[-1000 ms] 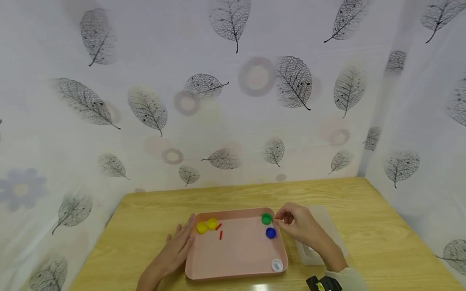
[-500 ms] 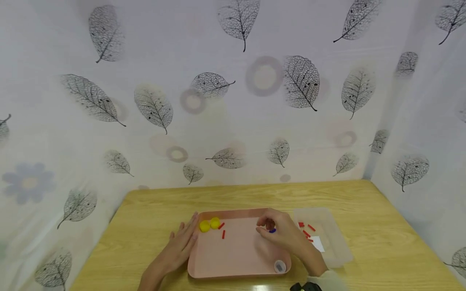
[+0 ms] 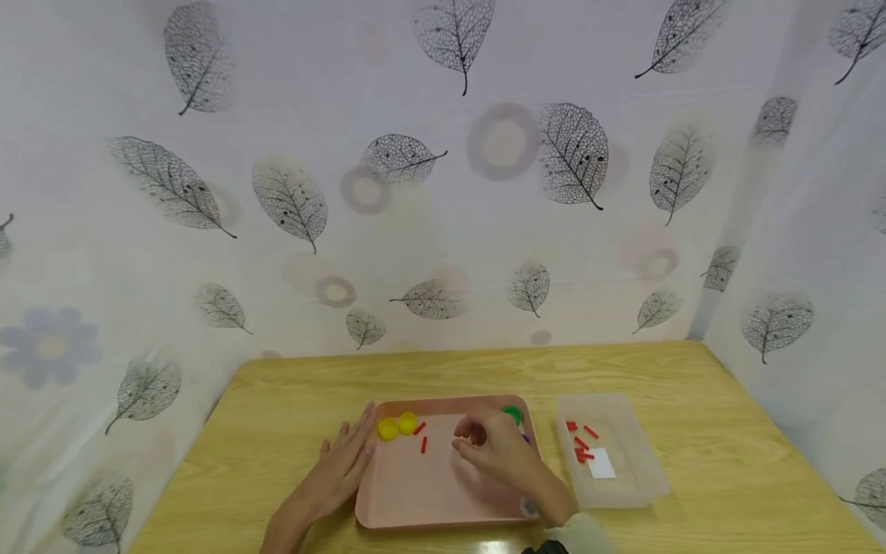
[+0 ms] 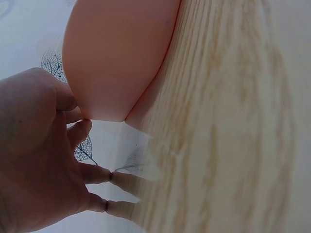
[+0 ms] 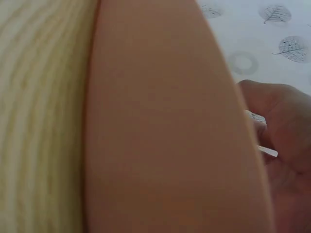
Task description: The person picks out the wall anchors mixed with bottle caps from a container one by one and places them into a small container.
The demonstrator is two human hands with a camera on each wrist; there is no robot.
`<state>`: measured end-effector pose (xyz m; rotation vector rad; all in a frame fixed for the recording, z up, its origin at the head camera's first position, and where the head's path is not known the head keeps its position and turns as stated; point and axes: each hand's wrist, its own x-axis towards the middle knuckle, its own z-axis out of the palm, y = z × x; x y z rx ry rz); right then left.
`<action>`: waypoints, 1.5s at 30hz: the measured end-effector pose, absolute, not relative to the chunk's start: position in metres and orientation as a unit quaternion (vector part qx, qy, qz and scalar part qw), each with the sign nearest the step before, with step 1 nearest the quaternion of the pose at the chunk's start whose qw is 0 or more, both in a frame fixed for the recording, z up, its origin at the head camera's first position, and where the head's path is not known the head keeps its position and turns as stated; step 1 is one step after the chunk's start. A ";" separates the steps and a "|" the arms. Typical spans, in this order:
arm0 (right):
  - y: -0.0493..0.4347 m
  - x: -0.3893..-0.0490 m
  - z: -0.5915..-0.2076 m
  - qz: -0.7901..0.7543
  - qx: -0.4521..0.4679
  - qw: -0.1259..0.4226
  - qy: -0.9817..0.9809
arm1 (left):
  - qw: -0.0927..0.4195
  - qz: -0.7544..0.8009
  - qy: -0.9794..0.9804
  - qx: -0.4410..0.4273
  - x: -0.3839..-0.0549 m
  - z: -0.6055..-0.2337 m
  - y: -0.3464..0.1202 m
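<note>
The pink tray (image 3: 443,492) lies on the table, with my left hand (image 3: 339,465) resting along its left rim. In the left wrist view, that hand's fingers are spread beside the tray's outer wall. My right hand (image 3: 501,450) hovers over the tray's right half, thumb and forefinger brought together. I cannot tell whether a small thing sits between those fingertips. Left of it lie two red sticks (image 3: 424,445), next to two yellow caps (image 3: 398,426). Beyond the right hand, a green cap (image 3: 512,413) and a blue cap (image 3: 525,438) show partly.
To the tray's right stands a translucent box (image 3: 640,462) with several red sticks (image 3: 581,443) and a white square (image 3: 601,463). A clear round piece (image 3: 528,506) in the tray's near right corner is partly covered by the right forearm. Leaf-patterned cloth (image 3: 429,231) hangs behind the wooden table.
My right hand has moved left from beside the box, over the tray's right rim, to above the tray. The box's contents have come into view. The left hand stays at the left rim.
</note>
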<state>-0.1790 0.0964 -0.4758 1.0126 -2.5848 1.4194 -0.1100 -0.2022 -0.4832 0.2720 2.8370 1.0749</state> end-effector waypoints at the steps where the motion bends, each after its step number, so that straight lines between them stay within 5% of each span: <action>1: 0.094 -0.179 -0.478 0.456 0.322 0.006 -0.830 | 0.045 0.352 0.930 0.090 -0.110 -0.484 -0.202; 18: 0.052 -0.173 -0.489 0.457 0.245 -0.051 -0.854 | 0.038 0.349 0.932 0.090 -0.110 -0.485 -0.201; 45: 0.029 -0.172 -0.499 0.406 0.234 -0.055 -0.881 | 0.009 0.336 0.936 0.104 -0.110 -0.485 -0.202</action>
